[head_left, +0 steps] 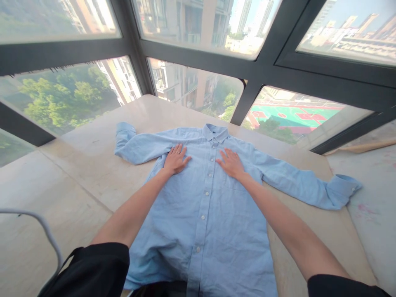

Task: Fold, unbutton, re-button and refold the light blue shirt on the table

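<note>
A light blue button-up shirt lies front side up, its collar away from me and both sleeves spread out sideways. Its buttons are done up down the middle, and wrinkles show in the lower left part. My left hand rests flat on the left side of the chest, fingers stretched out, a ring on one finger. On the other side of the button row, my right hand is pressed flat near the chest pocket, fingers apart. Neither hand grips the cloth. The near hem runs under my body at the bottom.
Beneath the shirt is a pale stone window ledge with a seam on the left. Dark window frames close off the far side. A grey-white cable curves at lower left. Floral wall covering borders the right.
</note>
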Action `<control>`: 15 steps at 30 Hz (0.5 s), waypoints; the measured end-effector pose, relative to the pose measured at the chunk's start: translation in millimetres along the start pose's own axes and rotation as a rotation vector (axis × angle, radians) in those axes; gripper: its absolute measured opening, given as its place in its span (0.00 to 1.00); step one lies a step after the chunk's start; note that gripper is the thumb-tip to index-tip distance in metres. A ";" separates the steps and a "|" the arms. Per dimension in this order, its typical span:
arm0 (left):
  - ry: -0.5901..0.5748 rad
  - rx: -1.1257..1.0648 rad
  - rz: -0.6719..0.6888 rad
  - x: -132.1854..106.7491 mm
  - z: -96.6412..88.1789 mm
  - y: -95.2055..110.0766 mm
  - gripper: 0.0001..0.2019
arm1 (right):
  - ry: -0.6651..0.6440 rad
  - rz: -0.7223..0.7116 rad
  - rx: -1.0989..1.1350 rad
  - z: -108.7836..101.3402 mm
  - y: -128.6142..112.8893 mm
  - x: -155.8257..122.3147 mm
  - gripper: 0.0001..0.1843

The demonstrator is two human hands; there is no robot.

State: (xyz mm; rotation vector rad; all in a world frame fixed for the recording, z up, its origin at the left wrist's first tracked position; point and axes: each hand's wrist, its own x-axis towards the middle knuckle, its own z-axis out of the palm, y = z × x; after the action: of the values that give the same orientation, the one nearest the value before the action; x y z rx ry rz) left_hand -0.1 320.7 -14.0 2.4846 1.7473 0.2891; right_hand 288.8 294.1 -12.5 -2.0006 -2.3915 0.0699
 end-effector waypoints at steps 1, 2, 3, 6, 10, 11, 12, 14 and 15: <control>0.013 -0.012 0.003 -1.1 0.0 0.0 0.31 | -0.010 0.030 0.012 2.7 3.7 0.4 0.34; 0.024 -0.024 0.010 -2.7 -0.4 -0.4 0.30 | -0.009 0.044 0.019 4.6 7.4 1.1 0.35; 0.029 -0.034 0.020 -4.5 -1.2 -1.5 0.28 | -0.004 0.047 0.020 5.6 10.4 1.9 0.35; -0.020 -0.040 0.059 -12.0 -5.5 -7.5 0.27 | -0.008 0.038 0.019 5.7 13.9 3.7 0.35; -0.072 -0.032 -0.044 -32.7 -11.0 -3.1 0.30 | -0.001 0.044 0.022 4.9 12.0 4.3 0.36; -0.056 -0.034 -0.108 -41.4 -11.2 4.2 0.30 | 0.001 0.047 0.023 5.0 11.8 4.5 0.36; -0.031 -0.040 -0.176 -52.1 -10.6 14.1 0.31 | 0.001 0.050 0.024 5.1 11.8 4.7 0.36; 0.014 -0.073 -0.285 -79.2 -6.8 39.8 0.31 | -0.004 0.055 0.027 5.4 12.4 5.4 0.36; 0.044 -0.101 -0.314 -95.7 -4.1 53.6 0.32 | -0.006 0.056 0.028 5.5 12.9 5.7 0.37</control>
State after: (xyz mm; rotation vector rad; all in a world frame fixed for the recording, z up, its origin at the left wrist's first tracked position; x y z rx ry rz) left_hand 17.2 212.4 -10.0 2.1098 2.0466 0.3964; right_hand 300.2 301.9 -18.7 -2.0577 -2.3244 0.1102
